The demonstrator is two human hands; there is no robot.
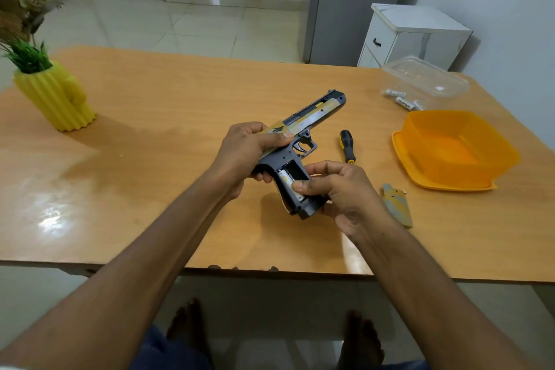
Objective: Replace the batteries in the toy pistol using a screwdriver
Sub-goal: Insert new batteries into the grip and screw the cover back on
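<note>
My left hand (243,150) clamped round the toy pistol (300,141) above the table (180,99), my right hand (339,189) gripping its butt, thumb pressing a battery (285,180) in the open compartment, screwdriver (347,146) just beside.

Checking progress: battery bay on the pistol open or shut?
Open. The cover lies on the table, and a battery shows in the pistol grip.

A home: tiled floor (180,24); white cabinet (411,36); potted plant (54,93).
</note>
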